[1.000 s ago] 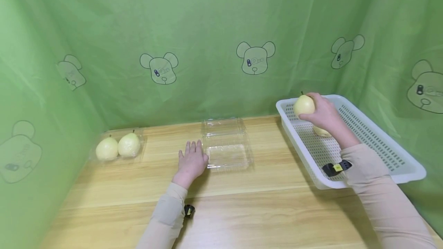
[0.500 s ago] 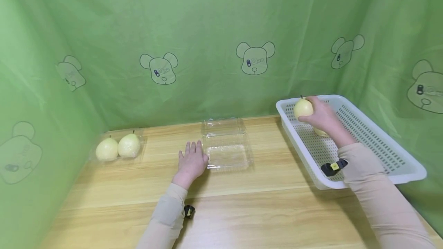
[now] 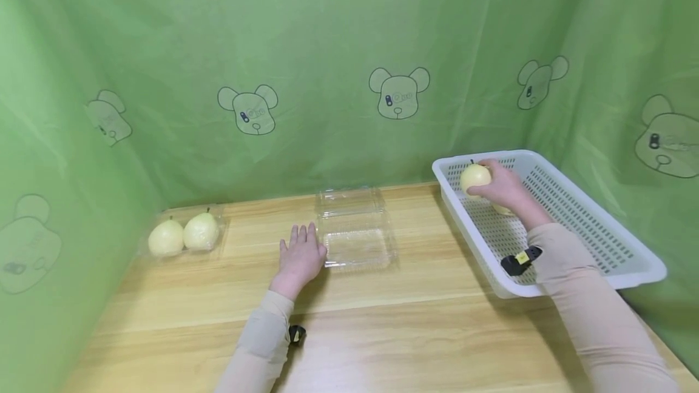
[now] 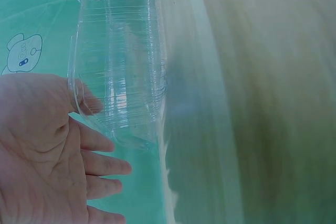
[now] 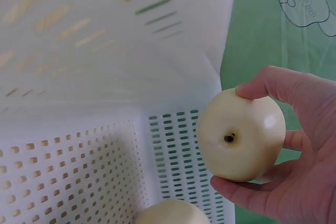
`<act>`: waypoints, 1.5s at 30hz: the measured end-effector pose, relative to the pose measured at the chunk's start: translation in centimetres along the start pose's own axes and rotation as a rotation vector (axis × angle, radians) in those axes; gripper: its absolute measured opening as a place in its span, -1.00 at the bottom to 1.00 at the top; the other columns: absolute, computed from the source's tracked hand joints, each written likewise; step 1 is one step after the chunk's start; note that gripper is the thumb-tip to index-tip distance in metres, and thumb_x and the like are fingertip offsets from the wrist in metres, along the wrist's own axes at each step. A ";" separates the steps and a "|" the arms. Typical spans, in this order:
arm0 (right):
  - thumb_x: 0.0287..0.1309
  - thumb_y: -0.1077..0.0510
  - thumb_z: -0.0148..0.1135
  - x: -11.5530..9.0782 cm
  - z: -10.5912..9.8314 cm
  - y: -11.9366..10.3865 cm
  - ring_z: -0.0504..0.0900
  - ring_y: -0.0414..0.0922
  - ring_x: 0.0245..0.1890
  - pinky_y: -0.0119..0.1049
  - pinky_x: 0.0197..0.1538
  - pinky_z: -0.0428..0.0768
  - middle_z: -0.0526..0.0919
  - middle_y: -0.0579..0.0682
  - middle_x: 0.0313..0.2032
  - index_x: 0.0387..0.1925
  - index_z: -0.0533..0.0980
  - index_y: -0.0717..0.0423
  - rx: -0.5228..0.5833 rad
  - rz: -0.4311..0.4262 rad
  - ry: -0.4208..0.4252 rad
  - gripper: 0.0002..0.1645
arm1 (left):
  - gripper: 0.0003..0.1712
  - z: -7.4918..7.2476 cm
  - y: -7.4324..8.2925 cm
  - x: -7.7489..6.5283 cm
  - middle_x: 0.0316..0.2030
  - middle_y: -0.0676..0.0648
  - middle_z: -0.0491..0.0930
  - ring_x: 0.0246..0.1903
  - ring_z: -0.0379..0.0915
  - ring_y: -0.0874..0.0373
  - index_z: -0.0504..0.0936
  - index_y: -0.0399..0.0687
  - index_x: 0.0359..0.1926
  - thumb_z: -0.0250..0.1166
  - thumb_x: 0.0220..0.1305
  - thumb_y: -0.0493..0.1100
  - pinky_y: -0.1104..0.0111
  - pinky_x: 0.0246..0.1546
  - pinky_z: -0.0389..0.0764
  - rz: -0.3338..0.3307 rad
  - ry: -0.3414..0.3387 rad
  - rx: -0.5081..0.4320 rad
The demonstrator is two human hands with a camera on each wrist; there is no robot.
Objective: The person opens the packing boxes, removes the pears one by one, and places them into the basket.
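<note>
Head view, our left hand (image 3: pixel 300 258) at a clear box (image 3: pixel 357 246) on the table (image 3: pixel 382 332), our right hand (image 3: pixel 505 189) gripping a pear (image 3: pixel 472 180) at the far end of the basket (image 3: pixel 579 211); left wrist view, fingers straight, thumb touching the box's edge; right wrist view, fingers round the pear, another pear (image 5: pixel 173 214) below.

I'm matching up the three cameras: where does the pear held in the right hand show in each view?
Head: right of centre, the pear appears within the outline of the white basket, near its far left corner.
Left wrist: not in it.
Right wrist: right of centre and a little below the middle, between the fingers.
Shared landmark: the green curtain printed with bear heads.
</note>
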State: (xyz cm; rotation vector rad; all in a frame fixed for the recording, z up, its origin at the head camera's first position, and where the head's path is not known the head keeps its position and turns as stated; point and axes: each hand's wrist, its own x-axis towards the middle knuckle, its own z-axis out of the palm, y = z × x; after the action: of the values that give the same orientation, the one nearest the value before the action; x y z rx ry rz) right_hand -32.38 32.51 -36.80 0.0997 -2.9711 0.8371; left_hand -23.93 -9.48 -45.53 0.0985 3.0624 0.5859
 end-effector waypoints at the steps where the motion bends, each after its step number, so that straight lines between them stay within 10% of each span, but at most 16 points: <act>1: 0.10 0.01 0.33 0.1 0.1 0.1 0.41 0.46 0.07 0.36 0.05 0.46 0.31 0.57 0.19 0.41 0.02 0.39 0.001 0.002 -0.004 0.04 | -0.29 0.0 0.0 0.0 0.48 -0.30 0.06 0.52 -0.16 -0.21 0.03 -0.21 0.50 -0.16 0.47 0.03 -0.23 0.47 -0.07 0.000 -0.001 0.002; 45: 0.02 0.03 0.29 1.7 3.9 3.0 0.39 0.47 0.13 0.32 0.19 0.42 0.33 0.60 0.18 0.36 0.05 0.55 -0.072 -0.003 -0.074 0.05 | -0.29 -0.1 0.3 -0.1 0.48 -0.31 0.06 0.52 -0.16 -0.22 0.02 -0.22 0.50 -0.15 0.47 0.02 -0.24 0.47 -0.07 -0.002 -0.005 0.010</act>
State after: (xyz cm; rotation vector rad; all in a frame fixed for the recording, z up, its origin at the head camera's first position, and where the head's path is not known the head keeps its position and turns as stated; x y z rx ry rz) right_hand -34.39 32.93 -41.54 0.1354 -3.0655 0.7406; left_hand -23.84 -9.27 -45.36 0.0968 3.0608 0.5695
